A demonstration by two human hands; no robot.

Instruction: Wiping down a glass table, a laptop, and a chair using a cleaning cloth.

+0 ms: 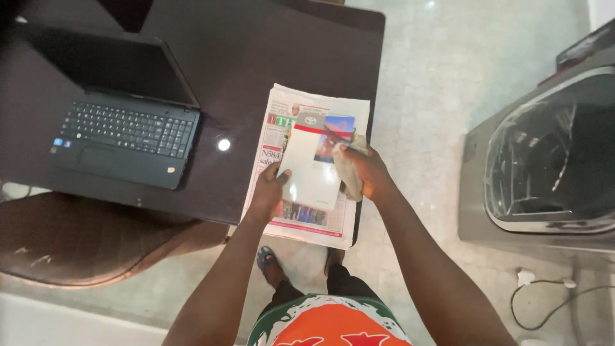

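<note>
Dark bench (pixel 256 57) over pale tiled floor (pixel 435 77), open laptop (pixel 122 128) at left, grey machine (pixel 544 160) at right. Booklet (pixel 314 163) lay on newspapers (pixel 307 218) at the bench edge. Left hand (pixel 269 192) pinched the booklet's lower left edge. Right hand (pixel 365 170), grip closed on a beige cloth (pixel 349 173), pressed it against the booklet's right side.

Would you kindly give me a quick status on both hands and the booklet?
Left hand steadying booklet. Right hand pressing cloth on its cover. Newspaper underneath; laptop well aside.
</note>
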